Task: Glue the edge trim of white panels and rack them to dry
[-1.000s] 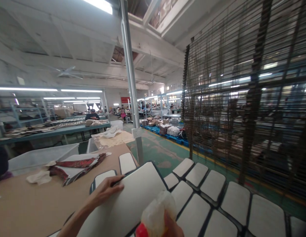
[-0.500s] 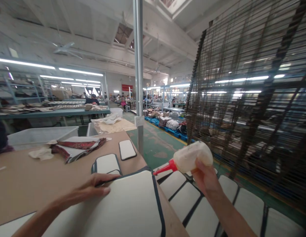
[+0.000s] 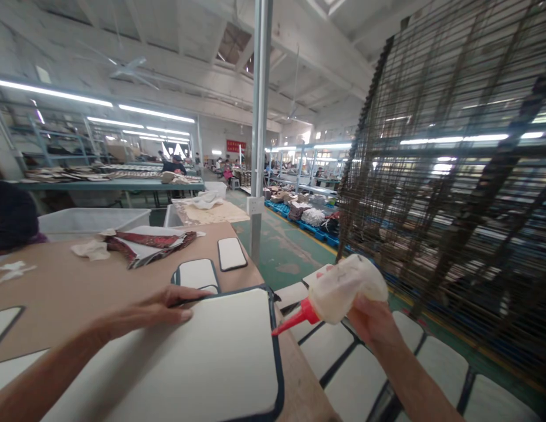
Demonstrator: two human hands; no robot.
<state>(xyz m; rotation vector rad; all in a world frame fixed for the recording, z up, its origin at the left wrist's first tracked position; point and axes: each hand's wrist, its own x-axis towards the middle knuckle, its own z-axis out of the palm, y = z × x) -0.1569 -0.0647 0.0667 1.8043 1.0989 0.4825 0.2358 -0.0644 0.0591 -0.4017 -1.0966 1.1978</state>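
Note:
My right hand [image 3: 372, 316] is wrapped round a whitish squeeze bottle [image 3: 343, 287], tilted so that its red nozzle [image 3: 295, 318] points down to the left. The nozzle's tip is at the dark right border of a large white panel [image 3: 220, 351] with rounded corners; whether it touches cannot be made out. With its thumb on top and fingers at the far edge, my left hand [image 3: 167, 308] grips this panel. Two smaller dark-edged white pieces, a near one [image 3: 196, 274] and a far one [image 3: 231, 254], lie beyond it on the brown tabletop [image 3: 149, 280].
Several white panels [image 3: 356, 375] lie side by side at the right, below the table edge. A tall wire rack [image 3: 431, 176] stands beyond them. Folded patterned fabric [image 3: 149, 243] lies across the table, near a white bin [image 3: 94, 221]. A metal post [image 3: 257, 146] rises past the table's corner. A person [image 3: 11, 214] is at the far left.
The bottle's nozzle has moved from the panel's far right corner down along its right border. My left hand still holds the far edge. The whole view has shifted slightly.

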